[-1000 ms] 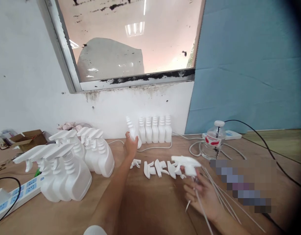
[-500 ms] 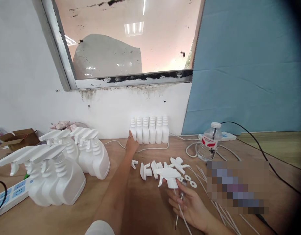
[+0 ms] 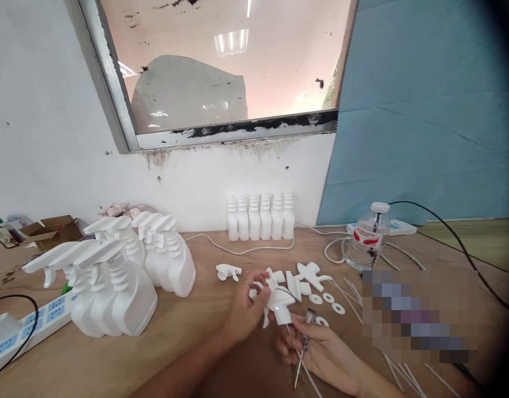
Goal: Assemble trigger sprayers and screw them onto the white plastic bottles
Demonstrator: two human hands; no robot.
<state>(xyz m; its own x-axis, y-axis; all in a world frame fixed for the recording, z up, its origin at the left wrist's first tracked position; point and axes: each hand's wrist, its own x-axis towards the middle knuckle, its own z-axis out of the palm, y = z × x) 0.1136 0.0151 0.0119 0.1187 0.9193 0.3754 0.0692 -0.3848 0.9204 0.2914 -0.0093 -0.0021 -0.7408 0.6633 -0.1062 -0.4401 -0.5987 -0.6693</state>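
Observation:
My right hand point(image 3: 325, 349) is closed around a white trigger spray head point(image 3: 282, 309) with a thin dip tube point(image 3: 308, 375) hanging from it. The same hand also holds a small screwdriver point(image 3: 309, 317), its metal shaft angled downward. Just left of that spray head is my left hand point(image 3: 246, 310), with thumb and fingers apart; whether it touches the head I cannot tell. Loose trigger heads point(image 3: 294, 286) lie behind the hands, and another trigger head point(image 3: 228, 271) sits apart on the left. White ring washers point(image 3: 337, 308) lie to the right of them.
White spray bottles point(image 3: 134, 304) with heads fitted stand on the left, beside a power strip point(image 3: 34, 331). Headless white bottles point(image 3: 254, 221) line the wall. A water bottle point(image 3: 367, 237), cables and loose tubes point(image 3: 393, 365) are at right. A cardboard box point(image 3: 53, 235) sits far left.
My left hand has drawn back from the row of headless bottles to beside the held spray head. My right hand keeps the spray head and screwdriver. The view has shifted slightly left.

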